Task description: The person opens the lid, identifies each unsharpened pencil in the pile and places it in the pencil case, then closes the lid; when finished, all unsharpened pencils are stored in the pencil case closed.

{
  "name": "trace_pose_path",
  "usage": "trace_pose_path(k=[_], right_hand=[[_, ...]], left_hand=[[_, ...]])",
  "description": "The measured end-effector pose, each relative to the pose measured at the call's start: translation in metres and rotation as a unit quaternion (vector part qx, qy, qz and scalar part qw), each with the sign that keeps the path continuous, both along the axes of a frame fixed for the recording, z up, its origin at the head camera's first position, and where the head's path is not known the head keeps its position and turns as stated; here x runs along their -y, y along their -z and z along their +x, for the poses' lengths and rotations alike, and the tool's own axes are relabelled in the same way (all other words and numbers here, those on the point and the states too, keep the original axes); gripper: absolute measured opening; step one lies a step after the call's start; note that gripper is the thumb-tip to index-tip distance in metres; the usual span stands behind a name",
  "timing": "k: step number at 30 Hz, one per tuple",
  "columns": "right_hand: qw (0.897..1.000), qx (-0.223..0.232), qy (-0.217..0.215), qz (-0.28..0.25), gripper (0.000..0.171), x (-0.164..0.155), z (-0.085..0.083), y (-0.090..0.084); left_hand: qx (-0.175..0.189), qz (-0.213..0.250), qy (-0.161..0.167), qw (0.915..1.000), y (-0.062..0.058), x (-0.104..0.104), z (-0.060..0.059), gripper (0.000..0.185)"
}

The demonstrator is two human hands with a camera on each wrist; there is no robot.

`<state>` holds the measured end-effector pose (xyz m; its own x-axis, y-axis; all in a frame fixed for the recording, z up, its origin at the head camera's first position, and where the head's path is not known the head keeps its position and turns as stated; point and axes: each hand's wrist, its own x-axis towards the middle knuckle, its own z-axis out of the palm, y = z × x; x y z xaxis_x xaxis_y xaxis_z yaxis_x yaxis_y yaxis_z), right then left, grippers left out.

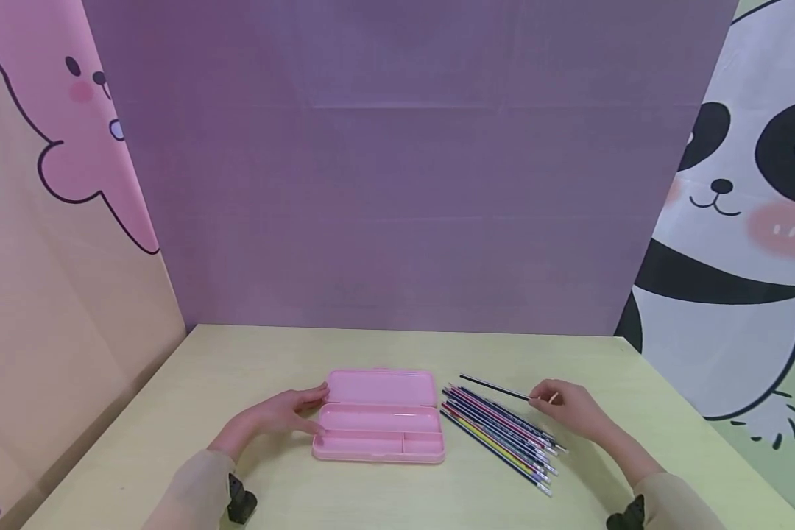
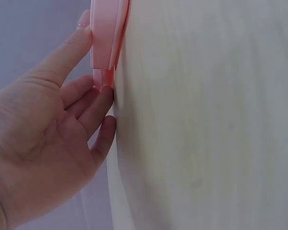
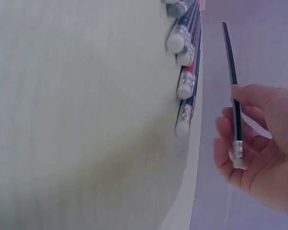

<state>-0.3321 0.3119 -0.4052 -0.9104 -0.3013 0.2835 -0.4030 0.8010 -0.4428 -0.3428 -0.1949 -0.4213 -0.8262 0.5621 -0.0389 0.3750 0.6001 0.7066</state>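
Note:
A pink pencil case lies open on the pale yellow-green table, lid folded back, tray empty. My left hand rests against its left end, fingers straight on the case's edge and thumb along the lid. A row of several pencils lies right of the case. My right hand pinches one dark pencil lifted just above that row; its eraser end sits in my fingers and its tip points left and away. Other eraser ends show on the table.
A purple backdrop stands behind the table. A pink bear panel is at the left and a panda panel at the right. Bare tabletop lies in front of and behind the case.

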Motion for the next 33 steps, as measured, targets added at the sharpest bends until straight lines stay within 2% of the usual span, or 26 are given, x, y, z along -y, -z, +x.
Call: trace_pose_path(k=[4,9,18,33], right_hand=[[1.0,-0.013,0.002,-0.014,0.008,0.006,-0.002,-0.001],[0.999,-0.009,0.012,-0.033,0.011,0.013,-0.004,-0.003],[0.997,-0.024,-0.029,-0.061,0.011,0.027,-0.006,-0.009],[0.992,-0.025,-0.095,-0.075,0.011,0.058,0.007,-0.016]], left_hand=[[-0.003,-0.002,0.0,1.0,0.001,-0.001,0.0,0.084],[-0.012,-0.011,0.002,0.9999,0.001,-0.001,0.001,0.084],[-0.013,-0.013,-0.002,0.9998,0.0,-0.001,0.0,0.085],[-0.007,-0.016,-0.042,0.999,0.002,-0.02,0.035,0.085]])
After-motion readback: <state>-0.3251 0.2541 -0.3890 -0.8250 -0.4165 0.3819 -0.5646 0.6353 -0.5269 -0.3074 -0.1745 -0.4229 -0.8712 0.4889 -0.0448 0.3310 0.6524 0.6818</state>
